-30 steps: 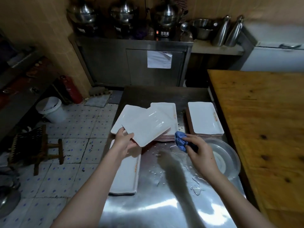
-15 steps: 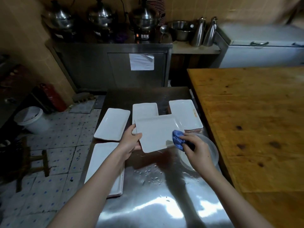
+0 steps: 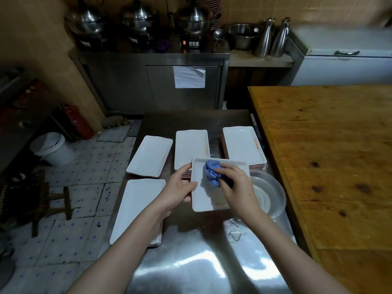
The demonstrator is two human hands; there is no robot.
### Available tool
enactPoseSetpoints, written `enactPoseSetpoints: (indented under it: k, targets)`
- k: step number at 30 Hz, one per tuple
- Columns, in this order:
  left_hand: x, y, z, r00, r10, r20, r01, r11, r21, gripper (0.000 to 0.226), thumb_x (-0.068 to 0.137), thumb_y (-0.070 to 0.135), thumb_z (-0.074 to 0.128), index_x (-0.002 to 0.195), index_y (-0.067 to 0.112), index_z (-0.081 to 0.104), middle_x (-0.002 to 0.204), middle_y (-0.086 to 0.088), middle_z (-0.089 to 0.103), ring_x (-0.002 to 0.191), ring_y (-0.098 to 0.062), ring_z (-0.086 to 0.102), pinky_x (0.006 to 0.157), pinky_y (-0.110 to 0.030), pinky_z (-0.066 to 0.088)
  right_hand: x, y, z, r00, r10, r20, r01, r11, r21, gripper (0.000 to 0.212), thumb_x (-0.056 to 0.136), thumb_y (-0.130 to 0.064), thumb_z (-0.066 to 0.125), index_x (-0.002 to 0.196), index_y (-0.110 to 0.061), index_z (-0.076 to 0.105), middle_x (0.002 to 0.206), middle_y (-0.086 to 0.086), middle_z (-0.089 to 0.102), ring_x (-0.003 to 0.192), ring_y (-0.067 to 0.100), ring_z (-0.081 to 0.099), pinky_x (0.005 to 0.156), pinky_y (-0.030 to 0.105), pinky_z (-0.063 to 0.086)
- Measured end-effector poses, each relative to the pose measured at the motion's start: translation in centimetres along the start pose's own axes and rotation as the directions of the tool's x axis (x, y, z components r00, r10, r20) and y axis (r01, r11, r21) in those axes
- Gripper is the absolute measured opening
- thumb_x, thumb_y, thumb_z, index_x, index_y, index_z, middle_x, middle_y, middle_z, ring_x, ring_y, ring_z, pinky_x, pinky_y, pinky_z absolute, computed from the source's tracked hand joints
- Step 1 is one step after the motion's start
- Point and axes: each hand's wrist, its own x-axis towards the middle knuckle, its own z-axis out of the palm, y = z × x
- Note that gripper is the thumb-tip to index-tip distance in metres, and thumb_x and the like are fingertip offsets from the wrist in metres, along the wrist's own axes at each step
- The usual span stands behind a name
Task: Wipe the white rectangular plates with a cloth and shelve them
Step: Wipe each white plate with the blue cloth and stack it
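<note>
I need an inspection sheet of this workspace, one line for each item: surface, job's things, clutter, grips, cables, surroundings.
Surface: steel table, wet, with a puddle near the right forearm.
Job's things: plate held above the table; blue cloth on it; four plate stacks behind it and to its left.
Clutter: clear bowl by the right wrist.
Grips: left hand grips the plate's left edge; right hand holds the cloth against the plate.
Cables: none on the table; thin cords seem to rise behind the cookers.
Surroundings: wooden table to the right; bucket, red extinguisher and stool on the tiled floor.
</note>
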Motion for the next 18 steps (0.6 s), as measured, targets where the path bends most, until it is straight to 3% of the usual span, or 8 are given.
enactPoseSetpoints:
  k: [3,8,13,18]
  targets:
    - [-1.1,0.2,0.7,0.999,0.003,0.039,-0.003,1.0,0.004,0.053,0.093,0.0,0.053,0.135,0.032,0.047,0.091,-0.008,0.074,0.076,-0.016,0.069,0.05,-0.022,0.05,0.1,-0.8,0.7,0.998,-0.063,0.014,0.064,0.997,-0.031,0.032,0.079,0.005,0.066,0.108,-0.007,0.069,0.117,0.009,0.059,0.106,0.023,0.055,0.094,0.028,0.044]
    - [-2.2,0.5,0.8,0.997,0.032,0.073,-0.031,1.0,-0.003,0.055,0.094,-0.002,0.049,0.136,0.033,0.046,0.103,-0.01,0.074,0.094,-0.025,0.072,0.066,-0.036,0.058,-0.3,-0.1,1.2,0.992,-0.122,0.035,0.126,0.981,-0.151,0.027,0.08,0.004,0.066,0.106,-0.003,0.069,0.113,0.015,0.061,0.097,0.034,0.058,0.084,0.039,0.05]
    - [-3.2,0.3,-0.7,0.998,0.02,0.06,-0.02,1.0,-0.012,0.058,0.092,-0.001,0.053,0.142,0.027,0.043,0.101,-0.01,0.074,0.088,-0.023,0.072,0.061,-0.034,0.058,-0.1,3.3,0.0,0.999,0.047,-0.019,-0.05,0.979,-0.196,0.026,0.082,0.005,0.062,0.107,-0.003,0.069,0.113,0.013,0.06,0.1,0.031,0.056,0.09,0.029,0.04]
    - [-3.8,0.2,-1.3,0.996,0.032,0.087,-0.027,0.998,-0.064,0.054,0.091,-0.006,0.049,0.121,0.037,0.059,0.105,-0.014,0.072,0.087,-0.025,0.072,0.059,-0.031,0.057,-0.5,4.8,-0.6,0.982,0.179,-0.068,-0.189,0.963,-0.193,0.027,0.087,-0.001,0.059,0.113,-0.007,0.066,0.119,0.007,0.058,0.107,0.025,0.053,0.092,0.027,0.04]
